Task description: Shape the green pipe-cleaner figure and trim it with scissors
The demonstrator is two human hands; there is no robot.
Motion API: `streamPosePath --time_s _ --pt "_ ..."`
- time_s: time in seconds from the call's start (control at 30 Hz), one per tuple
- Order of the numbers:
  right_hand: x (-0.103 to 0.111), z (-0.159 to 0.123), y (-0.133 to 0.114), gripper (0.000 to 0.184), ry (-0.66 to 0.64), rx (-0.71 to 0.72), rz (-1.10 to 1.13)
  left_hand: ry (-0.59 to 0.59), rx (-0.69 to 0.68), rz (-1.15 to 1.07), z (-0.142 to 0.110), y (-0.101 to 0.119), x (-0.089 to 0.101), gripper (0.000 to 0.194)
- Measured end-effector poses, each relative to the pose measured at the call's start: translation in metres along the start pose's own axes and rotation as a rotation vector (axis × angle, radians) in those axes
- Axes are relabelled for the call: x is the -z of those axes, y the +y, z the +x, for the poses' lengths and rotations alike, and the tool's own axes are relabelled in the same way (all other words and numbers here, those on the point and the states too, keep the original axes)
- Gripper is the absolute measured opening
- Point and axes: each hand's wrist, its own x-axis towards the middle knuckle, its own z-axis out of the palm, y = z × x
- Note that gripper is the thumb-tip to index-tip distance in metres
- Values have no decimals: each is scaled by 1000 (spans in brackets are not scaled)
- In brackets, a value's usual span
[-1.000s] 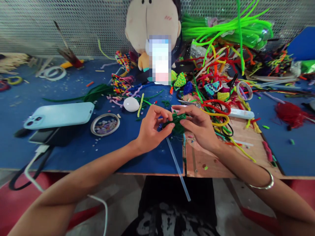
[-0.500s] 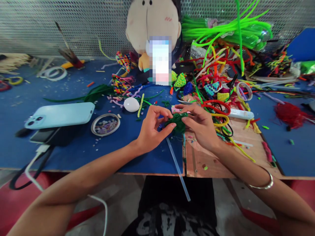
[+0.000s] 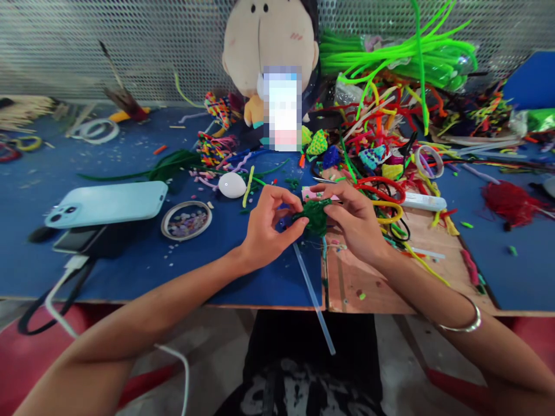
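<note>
A: So where was the tuft (image 3: 315,216), lying on the table (image 3: 255,286)?

B: Nah, between both hands, over the near middle of it. The left hand (image 3: 273,228) was pinching its left side with thumb and fingers, and the right hand (image 3: 353,222) had the right side by the fingertips.

A: Both closed on it, then?

B: Yep, looked like a light pinch. Couldn't see what the tuft was like underneath, though.

A: What would've worried you?

B: Tbh, the pulling. It looked soft and fluffy, so too much tug from two sides might've shed fibres or stretched it out of shape. Too loose and it could've just dropped.

A: And the scissors (image 3: 368,182)?

B: Just beyond the right hand, blades pointing left. A careless reach to the far side could've caught a fingertip on them.

A: Anything else?

B: The straw (image 3: 315,297) stuck out over the table's near edge, so a small bump might've knocked it off. And the dish (image 3: 163,222) of beads (image 3: 186,223) sat left of the left hand, so a wide swing of that arm could've scattered the lot.
</note>
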Motion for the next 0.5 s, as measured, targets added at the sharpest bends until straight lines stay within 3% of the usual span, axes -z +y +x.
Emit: streamPosePath --time_s 0.2,0.5 --pt "1 0 1 7 16 -31 11 -12 33 29 1 0 1 33" --pt "0 0 3 6 -38 44 -101 -5 3 50 0 0 2 30"
